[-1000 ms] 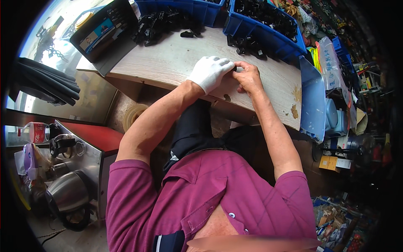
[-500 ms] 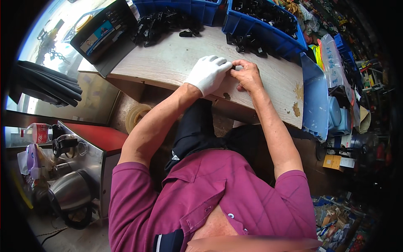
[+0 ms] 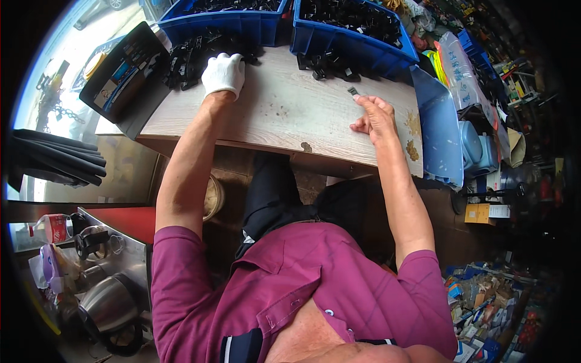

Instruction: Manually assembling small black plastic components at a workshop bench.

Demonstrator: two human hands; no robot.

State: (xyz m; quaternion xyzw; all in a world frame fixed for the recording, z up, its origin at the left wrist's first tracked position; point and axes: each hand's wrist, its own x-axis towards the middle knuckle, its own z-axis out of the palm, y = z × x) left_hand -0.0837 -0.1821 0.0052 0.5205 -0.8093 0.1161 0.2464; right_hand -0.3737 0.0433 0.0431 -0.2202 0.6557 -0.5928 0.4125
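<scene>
Head view, upper centre of the frame: left hand [image 3: 224, 72], in a white glove, laid knuckles-up on a pile of black parts [image 3: 184, 51] at the far edge of the table [image 3: 284, 115]. Fingers curled down into the pile; cannot tell whether closed on a part or merely resting there.

Right of centre: right hand [image 3: 375, 115], bare, lying flat on the table with fingers stretched out, gripping nothing. Just past the index tip, a small dark piece [image 3: 353, 91]; touching or a hair apart, cannot tell.

Along the top edge: 2 blue bins [image 3: 357, 39] full of more black parts, with a 2nd loose cluster [image 3: 330, 63] in front of the right-hand one. Upper left: a black tray [image 3: 121, 75] tilted off the table corner. Right edge of the table: a blue panel [image 3: 439, 127] standing beside it.

Judged step: fetching a fresh part from the pile while the small piece waits by the other hand. Next move probably calls for a firm pinch on 1 part only, lifted free of its neighbours, then brought toward mid-table to meet the small piece.
</scene>
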